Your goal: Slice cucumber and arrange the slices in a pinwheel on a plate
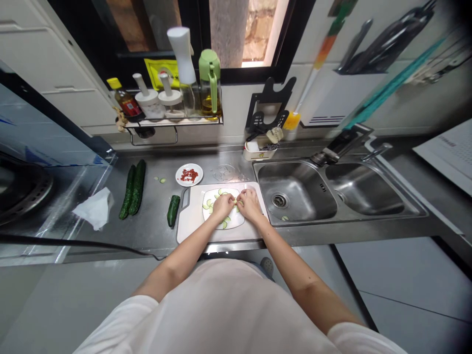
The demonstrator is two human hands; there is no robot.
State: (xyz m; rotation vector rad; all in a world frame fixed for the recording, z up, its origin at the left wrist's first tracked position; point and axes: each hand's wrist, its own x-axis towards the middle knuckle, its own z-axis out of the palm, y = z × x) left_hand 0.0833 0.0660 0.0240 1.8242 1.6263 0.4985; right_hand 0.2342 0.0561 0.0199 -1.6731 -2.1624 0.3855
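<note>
- Left hand (223, 207), at the centre of the frame: fingers bent inward, tips almost meeting the other hand's; whether they pinch or merely touch, I cannot tell
- Right hand (250, 204), just right of centre: fingers curled too, its grip equally unclear
- Between the two sets of fingertips shows a small pale-green piece (236, 202), about equally near both hands; its long axis is too small to make out
- Beneath them lies a white plate (236, 222), with green-rimmed cucumber slices (207, 203) along its left, upper and lower parts, nearer the left hand
- The plate rests on a cutting board (190, 227), lower centre
- Left of the board, a cut cucumber (173, 211), long axis running roughly up the frame, nearer the left hand
- Above the board, a small dish (178, 176) of red bits (189, 175)
- Farther left, two whole cucumbers (137, 191) side by side; right of centre, the sink (298, 189)
</note>
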